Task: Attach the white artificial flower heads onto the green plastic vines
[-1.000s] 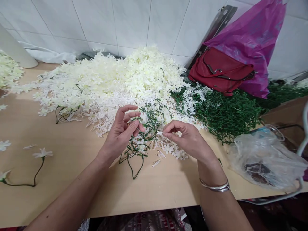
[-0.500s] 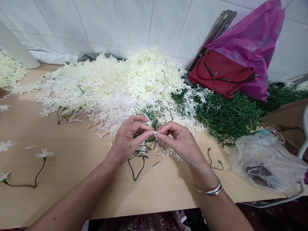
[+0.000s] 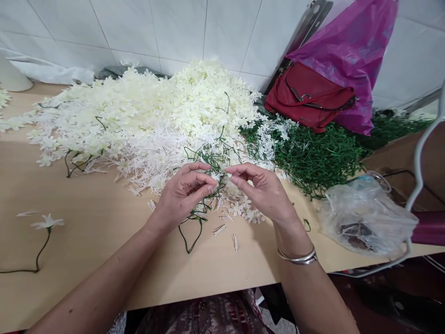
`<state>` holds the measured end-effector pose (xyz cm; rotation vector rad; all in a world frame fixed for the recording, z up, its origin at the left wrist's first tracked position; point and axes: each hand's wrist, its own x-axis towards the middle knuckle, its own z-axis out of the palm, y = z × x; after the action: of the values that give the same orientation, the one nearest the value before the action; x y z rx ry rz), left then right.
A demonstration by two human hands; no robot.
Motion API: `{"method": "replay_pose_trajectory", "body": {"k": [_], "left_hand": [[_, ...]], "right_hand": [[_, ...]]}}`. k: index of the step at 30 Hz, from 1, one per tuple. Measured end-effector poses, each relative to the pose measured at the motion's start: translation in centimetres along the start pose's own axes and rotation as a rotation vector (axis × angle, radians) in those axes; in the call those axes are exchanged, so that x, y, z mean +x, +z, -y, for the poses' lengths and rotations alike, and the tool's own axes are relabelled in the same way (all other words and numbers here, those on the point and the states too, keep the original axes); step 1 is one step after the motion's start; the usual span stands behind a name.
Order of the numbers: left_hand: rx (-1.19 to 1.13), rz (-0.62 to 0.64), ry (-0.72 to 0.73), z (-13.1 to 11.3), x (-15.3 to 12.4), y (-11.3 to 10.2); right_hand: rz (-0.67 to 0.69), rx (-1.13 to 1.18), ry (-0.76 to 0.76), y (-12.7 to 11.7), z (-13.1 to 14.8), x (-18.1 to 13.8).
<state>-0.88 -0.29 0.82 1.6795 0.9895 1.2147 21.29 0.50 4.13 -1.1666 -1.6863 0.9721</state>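
My left hand is in a pinch over the front of the flower heap, thumb against forefinger. White bits show at its fingertips, but whether they are gripped or lie behind is unclear. Opposite it, a little apart, my right hand pinches a small white piece. Beneath both hands are tangled green plastic stems and loose white artificial flowers. Thin white stamen bundles lie on the table just in front, one separate bundle nearer me.
A large heap of cream artificial flowers runs along the tiled wall. Green stems are piled at right, below a red handbag and purple plastic bag. A clear plastic bag sits at the right edge. One stemmed flower lies left.
My hands, earlier touching at a white stamen piece, have come slightly apart. A stamen bundle now lies on the table below my right hand. The view has shifted a little rightward.
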Motion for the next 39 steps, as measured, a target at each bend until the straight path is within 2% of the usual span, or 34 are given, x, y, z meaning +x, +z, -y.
{"method": "replay_pose_trajectory", "body": {"k": [3,6,8,13,16,18,21,24,27,31,35,39], "left_hand": [[0.033,0.013,0.066,0.1,-0.1,0.0],[0.087,-0.001,0.115,0.4,-0.3,-0.1],[0.155,-0.044,0.137,0.5,-0.3,-0.2],[0.253,-0.125,0.218,-0.4,-0.3,-0.9],[0.26,-0.125,0.329,-1.2,-0.3,-1.1],[0.26,-0.12,0.406,-1.5,-0.3,-1.1],[0.285,-0.103,0.463,-1.7,-0.2,-1.1],[0.273,-0.11,0.386,-1.8,-0.1,-1.0],[0.202,-0.117,0.282,-1.9,-0.1,-0.9],[0.077,-0.146,0.188,-1.7,-0.1,-1.0],[-0.086,-0.151,0.031,-1.4,-0.2,-0.8],[-0.191,-0.23,-0.094,-1.1,0.1,-0.6]], "right_hand": [[-0.017,-0.112,0.019,-1.9,0.0,-0.1],[0.091,-0.307,0.019,-2.9,0.9,-1.1],[0.231,-0.486,0.02,-2.7,1.7,-2.3],[0.368,-0.782,-0.079,-0.6,1.9,-5.0],[0.337,-0.793,-0.085,-0.2,1.3,-5.1],[0.237,-0.711,-0.119,-0.4,1.5,-4.4],[0.03,-0.36,-0.133,-0.4,2.6,-2.3],[-0.06,0.076,-0.05,0.7,3.4,0.1],[-0.059,0.35,0.07,2.4,3.3,1.6],[-0.036,0.394,0.078,4.2,2.1,1.6],[-0.005,0.401,0.055,4.5,1.1,1.0],[-0.078,0.381,0.014,4.3,1.0,0.8]]}}
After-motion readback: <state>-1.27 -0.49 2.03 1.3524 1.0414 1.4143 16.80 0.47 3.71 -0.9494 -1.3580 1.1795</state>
